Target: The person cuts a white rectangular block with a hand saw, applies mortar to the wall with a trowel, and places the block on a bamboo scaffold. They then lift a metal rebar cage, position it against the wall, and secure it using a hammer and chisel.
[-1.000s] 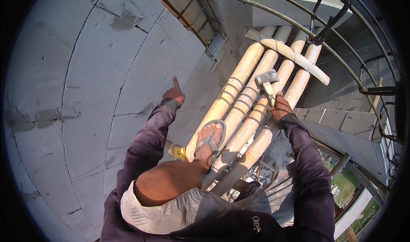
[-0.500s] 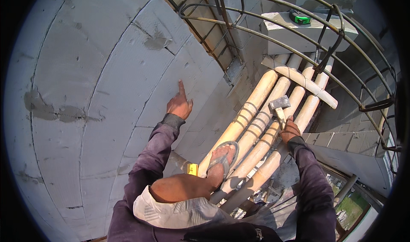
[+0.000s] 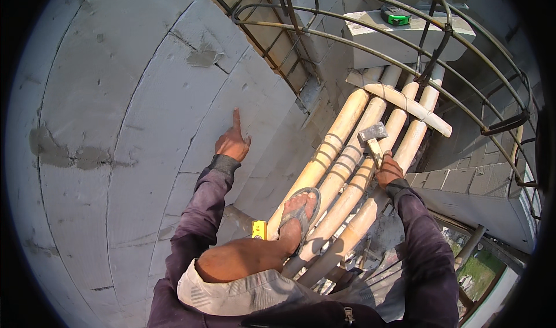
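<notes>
My left hand point(image 3: 233, 142) rests against the grey block wall point(image 3: 156, 137), its index finger stretched upward and the thumb held apart; the other fingers are partly hidden. It holds nothing. On the right, my right hand point(image 3: 389, 171) is wrapped round the wooden handle of a hammer point(image 3: 373, 132). The grey metal head points up and away from me, over the bamboo poles point(image 3: 341, 135). My sandalled foot point(image 3: 300, 215) stands on these poles, between the two hands.
Curved steel rebar point(image 3: 353, 35) with cross ties arches across the upper right. Behind it, a green and black tape measure point(image 3: 396, 15) lies on a pale block point(image 3: 414, 41). A short bamboo crosspiece point(image 3: 408, 105) lies over the poles. A yellow object point(image 3: 259, 229) sits beside my knee.
The whole view has shifted slightly, so everything appears a little further left. My left hand stays at the same spot on the wall, and my right hand keeps its hold on the hammer.
</notes>
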